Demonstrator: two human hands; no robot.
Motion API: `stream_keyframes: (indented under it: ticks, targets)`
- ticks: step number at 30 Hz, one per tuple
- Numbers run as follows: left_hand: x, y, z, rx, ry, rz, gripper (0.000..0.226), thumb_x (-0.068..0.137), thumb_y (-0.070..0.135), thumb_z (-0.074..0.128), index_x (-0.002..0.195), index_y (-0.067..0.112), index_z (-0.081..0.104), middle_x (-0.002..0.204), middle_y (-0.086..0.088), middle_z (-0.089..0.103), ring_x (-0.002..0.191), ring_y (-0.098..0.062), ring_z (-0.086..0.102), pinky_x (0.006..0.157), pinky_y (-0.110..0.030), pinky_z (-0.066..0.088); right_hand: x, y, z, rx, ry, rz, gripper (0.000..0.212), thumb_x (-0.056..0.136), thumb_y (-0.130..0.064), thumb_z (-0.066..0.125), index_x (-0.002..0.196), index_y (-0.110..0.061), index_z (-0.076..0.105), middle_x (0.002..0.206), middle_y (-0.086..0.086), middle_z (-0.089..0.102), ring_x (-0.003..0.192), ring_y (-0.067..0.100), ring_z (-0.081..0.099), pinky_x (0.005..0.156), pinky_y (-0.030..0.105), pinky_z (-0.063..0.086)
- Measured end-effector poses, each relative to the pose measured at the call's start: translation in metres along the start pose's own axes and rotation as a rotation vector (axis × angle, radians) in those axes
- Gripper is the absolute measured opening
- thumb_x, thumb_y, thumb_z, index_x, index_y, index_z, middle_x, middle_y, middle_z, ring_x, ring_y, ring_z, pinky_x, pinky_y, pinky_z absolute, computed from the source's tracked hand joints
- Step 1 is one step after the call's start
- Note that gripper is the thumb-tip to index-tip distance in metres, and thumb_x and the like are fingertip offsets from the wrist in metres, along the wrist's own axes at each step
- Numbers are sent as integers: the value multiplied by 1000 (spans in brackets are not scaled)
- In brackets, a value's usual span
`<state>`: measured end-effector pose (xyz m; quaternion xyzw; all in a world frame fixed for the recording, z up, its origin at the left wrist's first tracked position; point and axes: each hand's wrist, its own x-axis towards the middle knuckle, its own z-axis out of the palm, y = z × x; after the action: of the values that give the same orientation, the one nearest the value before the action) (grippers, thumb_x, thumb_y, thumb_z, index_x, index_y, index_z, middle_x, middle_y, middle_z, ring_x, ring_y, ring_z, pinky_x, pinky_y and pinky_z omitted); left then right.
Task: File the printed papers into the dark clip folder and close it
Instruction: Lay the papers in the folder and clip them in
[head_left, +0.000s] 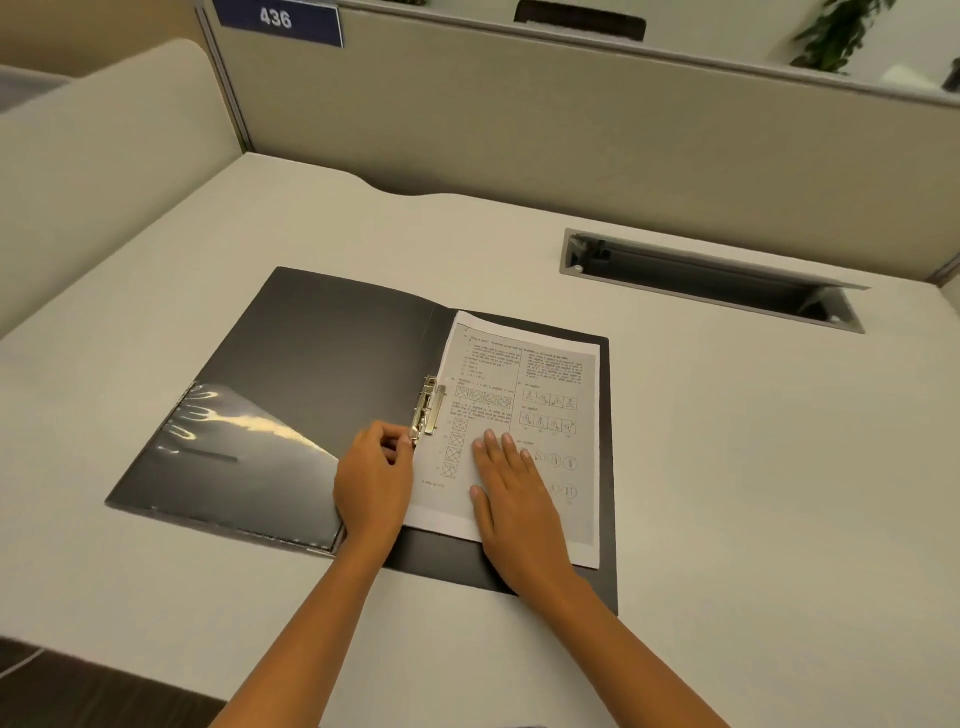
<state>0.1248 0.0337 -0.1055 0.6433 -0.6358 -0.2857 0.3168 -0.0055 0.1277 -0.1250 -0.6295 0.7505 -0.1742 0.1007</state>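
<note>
The dark clip folder (322, 353) lies open on the desk, its left cover carrying a shiny clear pocket (239, 457). The printed papers (524, 374) rest on the folder's right half, next to the spine. A metal clip (428, 408) stands at the spine on the papers' left edge. My left hand (371, 483) pinches the lower end of the clip with thumb and fingers. Flat on the papers lies my right hand (511, 493), fingers spread, pressing them down.
The pale desk (727, 441) has a recessed cable tray (711, 278) at the back right. Beige partition walls (519, 130) close the back and left. The desk's front edge runs at the lower left, with dark floor below.
</note>
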Motion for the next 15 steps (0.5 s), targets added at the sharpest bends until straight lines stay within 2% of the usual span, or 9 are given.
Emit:
stream_keyframes:
  ticks: [3,7,10,12,15]
  targets:
    - [-4,0,-1,-60,-25,11,11,91,23,54,96,18,63,99,-4,67,79,-14,56,63,-22,43,-11,0,4,-27,29,-15,65,93,-46,-5,149,-19,14,157,-3,12,146,16,6,120,33,0]
    - [-16,1,-10,-176,25,-4,10,91,15,54,95,17,63,98,-4,65,82,-16,57,65,-16,41,-20,-2,5,-73,43,-10,59,98,-39,4,147,-15,25,154,2,27,144,21,21,115,36,3]
    - [-31,1,-19,-273,148,40,21,90,6,50,94,24,60,100,1,62,87,-15,58,70,-17,46,-22,-3,5,-74,48,-9,57,99,-38,5,147,-15,26,154,1,27,144,19,21,116,35,5]
    - [-43,0,-27,-347,276,95,27,90,1,48,93,26,59,100,3,61,91,-18,58,73,-26,52,-24,-4,4,-76,57,-12,58,98,-38,3,147,-15,26,154,1,27,144,18,21,118,34,9]
    - [-54,-2,-35,-402,467,110,35,85,-4,53,111,20,53,121,1,48,115,-23,47,85,-36,51,-25,-4,5,-71,57,-14,60,97,-40,1,148,-17,23,155,-1,24,145,17,18,120,36,10]
